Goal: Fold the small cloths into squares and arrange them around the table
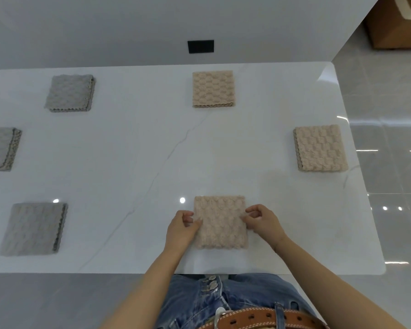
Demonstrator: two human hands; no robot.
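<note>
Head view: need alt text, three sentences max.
Both hands, left hand and right hand, pinch the side edges of a folded beige cloth at the near edge of a white table. Two more beige squares and three grey ones lie around the table.

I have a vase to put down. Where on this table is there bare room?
The middle of the table is bare, ringed by grey cloths left and beige cloths right. Near edge centre is free too. Both hands crowd the near beige cloth.
</note>
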